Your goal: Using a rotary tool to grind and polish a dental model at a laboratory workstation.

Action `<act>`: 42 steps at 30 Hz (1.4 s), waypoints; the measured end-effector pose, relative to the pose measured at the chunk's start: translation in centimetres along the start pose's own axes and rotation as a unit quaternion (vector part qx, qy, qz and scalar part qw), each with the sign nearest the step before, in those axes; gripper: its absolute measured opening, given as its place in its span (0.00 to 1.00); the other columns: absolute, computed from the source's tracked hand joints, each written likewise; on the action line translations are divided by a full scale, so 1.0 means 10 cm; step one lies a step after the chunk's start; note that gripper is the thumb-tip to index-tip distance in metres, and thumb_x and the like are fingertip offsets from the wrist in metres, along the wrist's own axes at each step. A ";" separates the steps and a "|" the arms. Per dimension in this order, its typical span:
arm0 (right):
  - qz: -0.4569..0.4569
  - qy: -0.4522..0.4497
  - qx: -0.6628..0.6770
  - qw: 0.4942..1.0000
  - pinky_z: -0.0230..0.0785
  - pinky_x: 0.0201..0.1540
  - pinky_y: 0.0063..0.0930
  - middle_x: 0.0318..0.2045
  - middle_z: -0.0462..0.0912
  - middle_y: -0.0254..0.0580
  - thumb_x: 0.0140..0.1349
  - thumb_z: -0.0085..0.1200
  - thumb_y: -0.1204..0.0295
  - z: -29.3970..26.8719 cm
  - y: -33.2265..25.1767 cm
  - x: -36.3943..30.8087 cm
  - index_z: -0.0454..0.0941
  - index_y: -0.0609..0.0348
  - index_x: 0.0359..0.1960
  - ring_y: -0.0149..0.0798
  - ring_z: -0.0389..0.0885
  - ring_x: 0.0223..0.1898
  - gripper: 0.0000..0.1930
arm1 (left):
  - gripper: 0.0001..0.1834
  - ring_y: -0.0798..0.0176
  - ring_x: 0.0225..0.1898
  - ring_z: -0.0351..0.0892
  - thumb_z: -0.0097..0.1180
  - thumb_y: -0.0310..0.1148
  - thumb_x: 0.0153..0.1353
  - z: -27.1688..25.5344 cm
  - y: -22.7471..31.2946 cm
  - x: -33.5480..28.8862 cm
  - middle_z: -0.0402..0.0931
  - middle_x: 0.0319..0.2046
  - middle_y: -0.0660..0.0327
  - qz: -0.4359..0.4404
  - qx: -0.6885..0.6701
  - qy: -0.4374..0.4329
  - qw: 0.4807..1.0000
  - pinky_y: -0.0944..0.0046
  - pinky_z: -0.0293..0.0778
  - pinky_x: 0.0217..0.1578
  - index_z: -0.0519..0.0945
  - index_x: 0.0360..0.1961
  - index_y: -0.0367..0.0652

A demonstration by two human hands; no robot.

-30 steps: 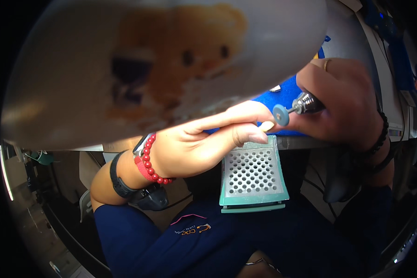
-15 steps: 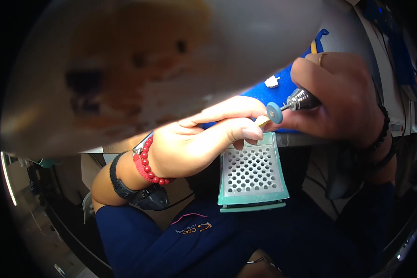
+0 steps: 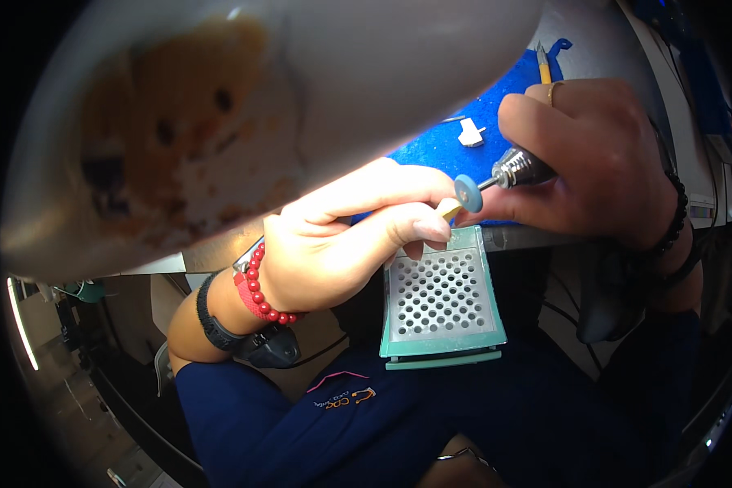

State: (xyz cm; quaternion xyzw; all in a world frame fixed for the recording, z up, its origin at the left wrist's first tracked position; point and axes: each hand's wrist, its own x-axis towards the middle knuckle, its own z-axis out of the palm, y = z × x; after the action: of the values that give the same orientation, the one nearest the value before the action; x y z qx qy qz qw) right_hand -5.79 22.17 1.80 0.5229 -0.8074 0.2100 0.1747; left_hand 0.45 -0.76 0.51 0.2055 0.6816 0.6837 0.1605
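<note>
My left hand (image 3: 342, 232) pinches a small yellowish piece (image 3: 448, 209) between thumb and fingers; most of it is hidden, so its kind cannot be told. Around the dark handpiece of a rotary tool (image 3: 525, 167) my right hand (image 3: 590, 154) is closed. A blue grinding disc (image 3: 468, 193) on the tool's metal shank sits at the exposed end of the piece, seemingly against it. Right beneath my left fingertips is a green-framed tray with a perforated grey plate (image 3: 439, 297).
A large pale, blurred lamp-like cover (image 3: 301, 98) blocks the upper left. Beyond my hands a blue cloth (image 3: 431, 150) bears a small white block-like part (image 3: 470, 132) and a yellow-handled knife (image 3: 543, 65). The metal bench (image 3: 590, 41) runs along the right.
The disc and the piece have shifted slightly left and up in view, both hands staying together. More of the cloth, the white part and the knife blade now shows beside the pale cover.
</note>
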 end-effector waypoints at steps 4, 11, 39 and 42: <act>0.000 -0.004 -0.003 1.000 0.53 0.14 0.30 0.11 0.63 0.37 0.42 0.63 0.51 0.00 -0.02 0.01 0.71 0.61 0.24 0.36 0.64 0.11 0.25 | 0.12 0.70 0.16 0.75 0.53 0.29 0.57 0.06 -0.08 0.05 0.78 0.20 0.54 0.086 0.041 0.046 0.994 0.76 0.67 0.14 0.79 0.30 0.27; 0.001 -0.014 -0.012 1.000 0.54 0.14 0.30 0.10 0.63 0.37 0.42 0.63 0.50 0.00 -0.02 0.02 0.70 0.60 0.22 0.37 0.64 0.11 0.24 | 0.11 0.71 0.14 0.72 0.53 0.28 0.57 0.07 -0.09 0.04 0.78 0.20 0.53 0.099 0.026 0.060 0.993 0.76 0.66 0.13 0.79 0.30 0.27; 0.046 -0.055 -0.065 0.995 0.62 0.23 0.31 0.15 0.72 0.34 0.29 0.66 0.66 -0.05 -0.07 0.04 0.76 0.56 0.22 0.38 0.71 0.18 0.16 | 0.04 0.67 0.26 0.77 0.52 0.15 0.54 0.02 -0.06 0.10 0.78 0.27 0.54 0.164 0.105 0.053 0.979 0.71 0.74 0.27 0.78 0.30 0.28; 0.052 -0.056 -0.064 0.995 0.62 0.23 0.31 0.15 0.72 0.34 0.29 0.67 0.67 -0.06 -0.08 0.05 0.74 0.55 0.19 0.38 0.71 0.18 0.15 | 0.04 0.67 0.26 0.77 0.52 0.16 0.54 0.01 -0.02 0.09 0.78 0.27 0.54 0.155 0.161 0.045 0.974 0.71 0.73 0.27 0.78 0.30 0.28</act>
State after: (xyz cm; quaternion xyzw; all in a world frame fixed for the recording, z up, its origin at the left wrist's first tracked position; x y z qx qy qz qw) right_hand -5.18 21.83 2.68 0.4792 -0.8536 0.1373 0.1515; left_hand -0.27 -0.24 0.36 0.3014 0.7488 0.5901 -0.0134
